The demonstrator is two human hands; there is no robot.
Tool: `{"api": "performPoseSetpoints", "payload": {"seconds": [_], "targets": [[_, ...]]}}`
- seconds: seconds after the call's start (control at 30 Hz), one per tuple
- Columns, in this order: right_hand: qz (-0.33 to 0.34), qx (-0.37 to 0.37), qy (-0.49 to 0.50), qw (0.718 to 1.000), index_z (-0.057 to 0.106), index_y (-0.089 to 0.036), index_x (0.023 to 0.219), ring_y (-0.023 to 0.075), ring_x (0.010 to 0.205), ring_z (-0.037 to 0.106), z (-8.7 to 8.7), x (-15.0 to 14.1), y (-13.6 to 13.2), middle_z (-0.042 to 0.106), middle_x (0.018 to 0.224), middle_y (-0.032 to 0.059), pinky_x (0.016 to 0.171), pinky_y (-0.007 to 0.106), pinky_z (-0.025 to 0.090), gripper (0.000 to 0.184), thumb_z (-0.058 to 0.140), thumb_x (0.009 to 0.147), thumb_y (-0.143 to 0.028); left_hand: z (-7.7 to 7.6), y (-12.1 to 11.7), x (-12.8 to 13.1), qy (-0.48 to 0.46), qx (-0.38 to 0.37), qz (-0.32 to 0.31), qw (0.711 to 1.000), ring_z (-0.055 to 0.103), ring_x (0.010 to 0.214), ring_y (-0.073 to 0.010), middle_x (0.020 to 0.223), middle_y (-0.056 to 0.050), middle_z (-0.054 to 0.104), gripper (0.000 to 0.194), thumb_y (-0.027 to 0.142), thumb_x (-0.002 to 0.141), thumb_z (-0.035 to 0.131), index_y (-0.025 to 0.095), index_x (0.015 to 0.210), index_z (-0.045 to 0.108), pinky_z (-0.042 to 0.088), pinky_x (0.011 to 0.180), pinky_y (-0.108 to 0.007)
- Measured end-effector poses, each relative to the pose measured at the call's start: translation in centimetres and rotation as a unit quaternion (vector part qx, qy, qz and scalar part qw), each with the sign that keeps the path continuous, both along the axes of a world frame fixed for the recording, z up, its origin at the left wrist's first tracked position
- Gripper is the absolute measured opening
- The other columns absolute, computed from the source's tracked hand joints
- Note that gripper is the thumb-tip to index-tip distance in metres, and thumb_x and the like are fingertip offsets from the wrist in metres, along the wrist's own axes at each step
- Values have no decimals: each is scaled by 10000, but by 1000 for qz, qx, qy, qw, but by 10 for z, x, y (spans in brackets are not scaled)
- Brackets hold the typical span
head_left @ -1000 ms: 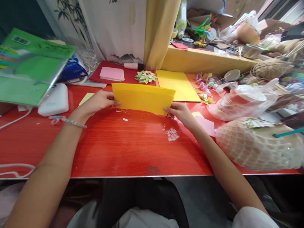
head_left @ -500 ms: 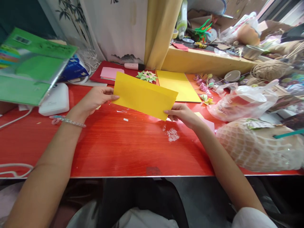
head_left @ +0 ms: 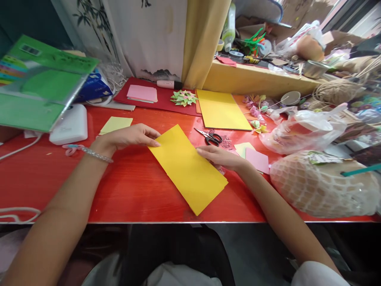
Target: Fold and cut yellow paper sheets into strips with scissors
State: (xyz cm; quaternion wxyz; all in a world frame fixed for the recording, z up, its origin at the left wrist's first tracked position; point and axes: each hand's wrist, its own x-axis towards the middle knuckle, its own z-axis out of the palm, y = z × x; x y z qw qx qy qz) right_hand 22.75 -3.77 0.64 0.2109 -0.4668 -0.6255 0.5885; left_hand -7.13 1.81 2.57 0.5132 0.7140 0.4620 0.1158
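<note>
A folded sheet of yellow paper (head_left: 189, 171) slants across the middle of the red table (head_left: 125, 190), its lower corner near the front edge. My left hand (head_left: 135, 137) pinches its upper left corner between thumb and fingers. On its upper right edge, my right hand (head_left: 218, 156) grips the paper, with the fingers partly hidden. Just beyond my right hand lie black-handled scissors (head_left: 210, 138) with slightly parted blades. Pale yellow squares (head_left: 116, 124) rest behind my left wrist. Pink paper squares (head_left: 257, 159) lie beside my right forearm.
At the back are a stack of yellow paper (head_left: 223, 109), a folded paper flower (head_left: 183, 97) and a marker (head_left: 169, 84). A netted bag (head_left: 321, 184) and a plastic bag (head_left: 306, 129) crowd the right. A green packet (head_left: 44, 87) leans over a white box (head_left: 70, 125) at left.
The yellow paper has come down toward the table's front and turned more steeply, its right end lower. Both hands moved nearer with it. The scissors and pale yellow squares are now uncovered.
</note>
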Motion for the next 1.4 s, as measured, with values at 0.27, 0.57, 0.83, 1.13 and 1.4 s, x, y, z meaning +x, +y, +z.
{"api": "performPoseSetpoints", "payload": {"seconds": [0.27,0.57,0.83,1.13,1.4], "targets": [[-58,-71,97,991,659,-164,932,197,784,691,-9,-11,0,710,948,108,656,276,571,283,677,775,-399,-3,-9,27,-93,110,145,979,586,726,-131,873,-36,687,331,364,684,714,212,977,703,426,588,-220],[-51,-46,133,989,647,-174,957,186,793,683,-21,-16,-1,711,960,90,657,270,552,323,647,785,-448,-12,-10,35,-153,186,184,953,609,856,-164,1043,-61,699,375,358,734,681,200,1074,695,482,729,-264],[-56,-39,123,990,648,-176,941,180,762,681,-22,-14,0,712,957,88,634,272,546,308,637,794,-446,-8,-12,34,-119,177,188,959,481,555,-86,834,-40,697,366,374,729,677,219,1058,708,339,469,-209],[-119,-29,180,976,652,-180,947,181,725,684,-22,-17,0,717,926,80,674,322,562,294,667,772,-416,-14,-10,40,-190,129,210,950,354,454,-45,645,29,524,464,330,718,698,186,1152,619,266,390,-182],[-211,-18,247,946,652,-205,963,213,777,691,-16,-14,2,720,952,61,698,355,571,298,677,757,-419,-8,-39,69,-204,6,120,971,356,400,-55,445,53,432,261,417,773,637,157,797,635,271,385,-192]]}}
